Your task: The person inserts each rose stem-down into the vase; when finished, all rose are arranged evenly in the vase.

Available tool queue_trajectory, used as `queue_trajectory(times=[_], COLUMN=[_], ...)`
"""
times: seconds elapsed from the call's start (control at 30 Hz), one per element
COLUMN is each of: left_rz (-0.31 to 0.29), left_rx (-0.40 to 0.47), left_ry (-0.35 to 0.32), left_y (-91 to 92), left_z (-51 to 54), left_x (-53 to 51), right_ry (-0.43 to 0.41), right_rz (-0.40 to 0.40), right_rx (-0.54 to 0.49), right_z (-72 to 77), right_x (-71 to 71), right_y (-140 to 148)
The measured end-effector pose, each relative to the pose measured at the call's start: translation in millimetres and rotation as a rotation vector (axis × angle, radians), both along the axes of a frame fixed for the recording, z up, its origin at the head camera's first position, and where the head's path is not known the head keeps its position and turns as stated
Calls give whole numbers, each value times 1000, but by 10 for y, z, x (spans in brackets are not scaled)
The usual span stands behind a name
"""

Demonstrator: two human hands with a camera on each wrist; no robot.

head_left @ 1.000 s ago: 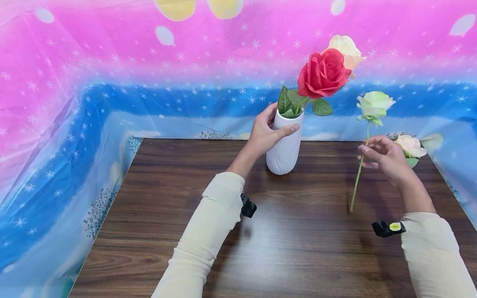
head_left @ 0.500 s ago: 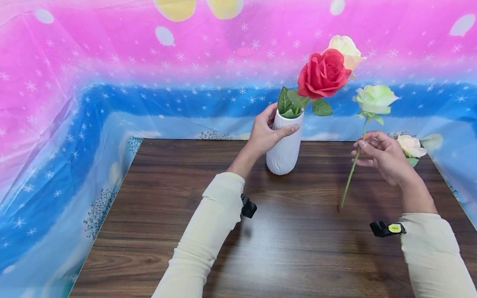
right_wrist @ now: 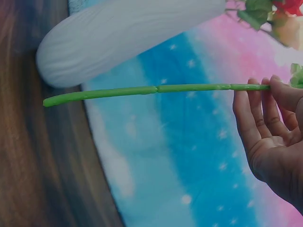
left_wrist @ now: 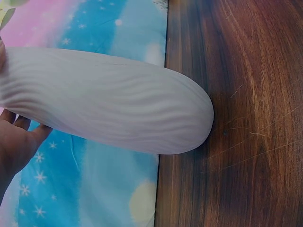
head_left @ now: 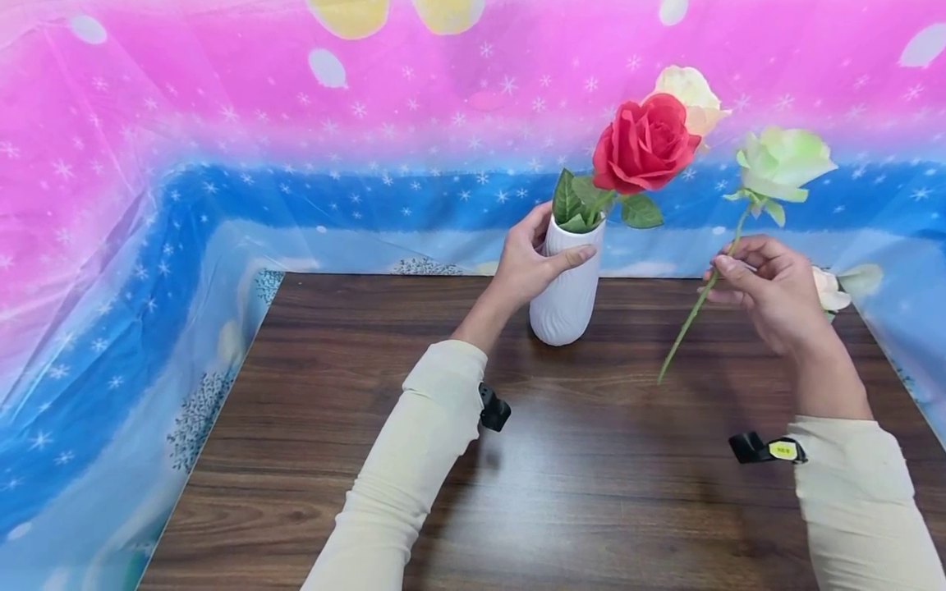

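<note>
Right hand [head_left: 776,291], fingers drawn to a pinch, holds the pale green rose [head_left: 785,162] at upper right, left hand [head_left: 526,264] has fingers curled round the white vase [head_left: 563,295] near centre; top-heavy, the rose could swivel, the pinch being so narrow.

Cloth [head_left: 369,197] is hung behind table [head_left: 281,427], coloured pink above, blue below. White snowflakes [head_left: 508,85], white ovals [head_left: 328,68], yellow shapes [head_left: 350,16] are printed on it; dark trees [head_left: 203,420] near table's left edge. Light patch [head_left: 532,484] is reflected on table.
</note>
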State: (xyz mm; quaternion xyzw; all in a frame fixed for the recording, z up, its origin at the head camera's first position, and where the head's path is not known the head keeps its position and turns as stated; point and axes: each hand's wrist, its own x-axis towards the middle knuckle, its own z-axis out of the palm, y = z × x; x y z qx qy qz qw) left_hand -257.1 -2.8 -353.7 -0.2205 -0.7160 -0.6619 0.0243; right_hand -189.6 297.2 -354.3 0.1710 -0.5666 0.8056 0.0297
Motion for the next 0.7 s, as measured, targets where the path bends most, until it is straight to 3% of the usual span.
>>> queue_trajectory(times=[0.23, 0.57, 0.7], left_rz=[-3, 0, -1], left_rx=[1, -3, -7], left_ry=[6, 3, 1], left_y=[1, 2, -3], left_z=[-1, -7, -7], left_x=[0, 0, 9], right_ry=[49, 4, 77], right_rz=[-43, -61, -73], right_rx=[-36, -122, -170], right_z=[218, 376, 421], right_x=[6, -16, -21], right_y=[-104, -149, -193])
